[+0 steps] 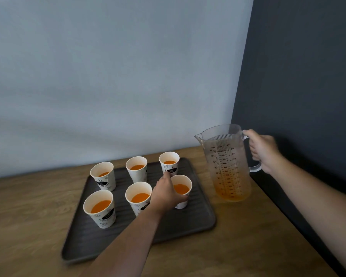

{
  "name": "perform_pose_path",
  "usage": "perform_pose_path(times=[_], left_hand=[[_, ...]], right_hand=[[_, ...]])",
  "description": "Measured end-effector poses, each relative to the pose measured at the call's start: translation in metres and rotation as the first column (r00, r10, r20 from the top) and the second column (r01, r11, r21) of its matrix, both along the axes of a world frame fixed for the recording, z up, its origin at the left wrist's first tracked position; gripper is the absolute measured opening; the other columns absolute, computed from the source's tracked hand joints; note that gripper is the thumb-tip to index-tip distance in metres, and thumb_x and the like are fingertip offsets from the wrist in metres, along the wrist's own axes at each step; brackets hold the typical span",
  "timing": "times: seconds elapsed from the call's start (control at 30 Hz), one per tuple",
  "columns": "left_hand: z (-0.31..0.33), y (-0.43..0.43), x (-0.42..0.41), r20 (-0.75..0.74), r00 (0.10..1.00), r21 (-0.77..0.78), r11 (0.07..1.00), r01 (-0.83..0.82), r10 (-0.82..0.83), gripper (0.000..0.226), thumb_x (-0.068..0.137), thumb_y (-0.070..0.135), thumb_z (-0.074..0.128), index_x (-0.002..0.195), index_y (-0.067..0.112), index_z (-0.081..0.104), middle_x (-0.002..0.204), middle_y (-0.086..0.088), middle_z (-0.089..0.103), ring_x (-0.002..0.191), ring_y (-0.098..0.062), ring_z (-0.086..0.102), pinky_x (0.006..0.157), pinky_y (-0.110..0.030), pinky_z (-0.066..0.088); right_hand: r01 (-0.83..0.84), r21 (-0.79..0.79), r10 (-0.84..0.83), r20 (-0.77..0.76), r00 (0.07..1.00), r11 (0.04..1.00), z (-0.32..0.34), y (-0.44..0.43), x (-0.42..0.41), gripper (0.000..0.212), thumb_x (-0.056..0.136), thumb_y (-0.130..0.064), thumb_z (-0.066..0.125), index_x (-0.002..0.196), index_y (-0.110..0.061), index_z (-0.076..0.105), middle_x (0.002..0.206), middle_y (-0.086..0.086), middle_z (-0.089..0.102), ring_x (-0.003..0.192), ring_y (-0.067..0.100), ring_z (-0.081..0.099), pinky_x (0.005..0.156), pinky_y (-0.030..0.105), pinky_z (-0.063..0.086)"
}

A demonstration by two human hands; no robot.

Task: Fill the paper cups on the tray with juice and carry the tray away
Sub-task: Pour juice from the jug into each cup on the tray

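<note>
A dark ridged tray (196,220) lies on the wooden table and carries several white paper cups, each holding orange juice. My left hand (166,193) wraps around the near right cup (182,188). Other cups stand at the far right (169,160), far middle (136,167), far left (103,174), near middle (138,194) and near left (99,206). My right hand (265,152) grips the handle of a clear measuring jug (228,164), upright to the right of the tray, with orange juice in its lower part.
The wooden table (28,206) meets a pale wall behind and a dark wall (300,76) on the right. The table's right edge runs diagonally beside the jug. Bare wood shows left of the tray and in front of it.
</note>
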State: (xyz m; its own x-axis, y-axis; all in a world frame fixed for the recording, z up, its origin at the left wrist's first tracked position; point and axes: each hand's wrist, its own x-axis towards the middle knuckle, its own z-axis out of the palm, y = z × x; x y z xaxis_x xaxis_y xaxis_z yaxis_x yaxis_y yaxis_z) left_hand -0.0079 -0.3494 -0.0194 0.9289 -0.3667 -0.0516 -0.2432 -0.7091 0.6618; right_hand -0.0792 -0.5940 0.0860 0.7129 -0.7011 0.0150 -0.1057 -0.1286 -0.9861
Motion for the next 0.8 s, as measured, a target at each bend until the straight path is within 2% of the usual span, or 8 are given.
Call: perform_pose_path(times=[0.13, 0.33, 0.5, 0.8], left_hand=[[-0.002, -0.001, 0.001, -0.035, 0.999, -0.049, 0.998, -0.032, 0.030, 0.088, 0.068, 0.036, 0.083, 0.139, 0.019, 0.034, 0.139, -0.002, 0.048, 0.126, -0.021, 0.048, 0.100, -0.038, 0.048], [-0.002, 0.001, 0.003, 0.010, 1.000, -0.024, 1.000, 0.008, -0.008, 0.088, 0.071, 0.039, 0.080, 0.142, 0.018, 0.032, 0.143, -0.002, 0.043, 0.129, -0.020, 0.044, 0.102, -0.036, 0.046], [0.000, 0.000, 0.003, 0.047, 0.999, -0.033, 0.999, 0.027, -0.025, 0.084, 0.074, 0.047, 0.075, 0.142, 0.018, 0.035, 0.143, -0.001, 0.043, 0.128, -0.018, 0.044, 0.100, -0.032, 0.043], [-0.006, -0.002, 0.008, 0.017, 1.000, -0.079, 0.997, -0.001, 0.003, 0.081, 0.072, 0.045, 0.077, 0.140, 0.023, 0.038, 0.140, 0.002, 0.047, 0.125, -0.017, 0.047, 0.097, -0.032, 0.046]], right_hand=[[0.073, 0.065, -0.076, 0.031, 0.997, 0.995, -0.007, -0.003, 0.001, 0.043, 0.084, -0.038, 0.059, 0.052, -0.020, 0.037, 0.045, -0.004, 0.029, 0.039, 0.012, 0.021, 0.046, 0.027, 0.021], [0.174, 0.140, -0.188, 0.094, 0.978, 0.975, -0.013, -0.003, 0.014, 0.040, 0.079, -0.038, 0.062, 0.054, -0.022, 0.036, 0.053, -0.002, 0.030, 0.046, 0.013, 0.024, 0.049, 0.029, 0.021], [0.238, 0.149, -0.256, 0.116, 0.960, 0.960, -0.027, -0.003, 0.030, 0.038, 0.084, -0.033, 0.060, 0.054, -0.018, 0.041, 0.054, -0.002, 0.039, 0.049, 0.012, 0.035, 0.050, 0.026, 0.030], [0.333, 0.197, -0.358, 0.109, 0.927, 0.922, -0.066, -0.002, 0.049, 0.036, 0.086, -0.033, 0.059, 0.057, -0.016, 0.047, 0.056, 0.000, 0.045, 0.052, 0.013, 0.041, 0.052, 0.027, 0.036]])
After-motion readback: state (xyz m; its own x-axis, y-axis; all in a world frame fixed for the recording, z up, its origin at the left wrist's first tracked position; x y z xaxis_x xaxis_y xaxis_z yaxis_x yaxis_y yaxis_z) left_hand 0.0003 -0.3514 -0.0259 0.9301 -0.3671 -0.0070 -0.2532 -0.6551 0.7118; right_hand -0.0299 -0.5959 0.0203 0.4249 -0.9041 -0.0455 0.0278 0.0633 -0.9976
